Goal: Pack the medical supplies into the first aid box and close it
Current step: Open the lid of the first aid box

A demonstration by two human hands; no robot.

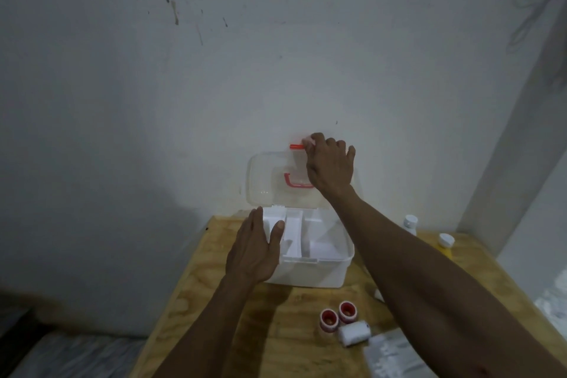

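A white first aid box [319, 273] stands open on a wooden table [214, 301] against the wall. Its clear lid [267, 175] is raised upright, with a red handle and a red latch [296, 147] at the top edge. My right hand [329, 167] grips the lid's top edge by the latch. My left hand [254, 248] rests flat on the box's left rim, thumb over the white inner tray. In front lie two red-cored tape rolls [337, 314], a white bandage roll [354, 333] and blister packs [395, 356].
Two white-capped bottles, one white [410, 223] and one yellow [445, 243], stand at the table's back right behind my right forearm. The wall is directly behind the box. The table's left edge drops to a dark floor.
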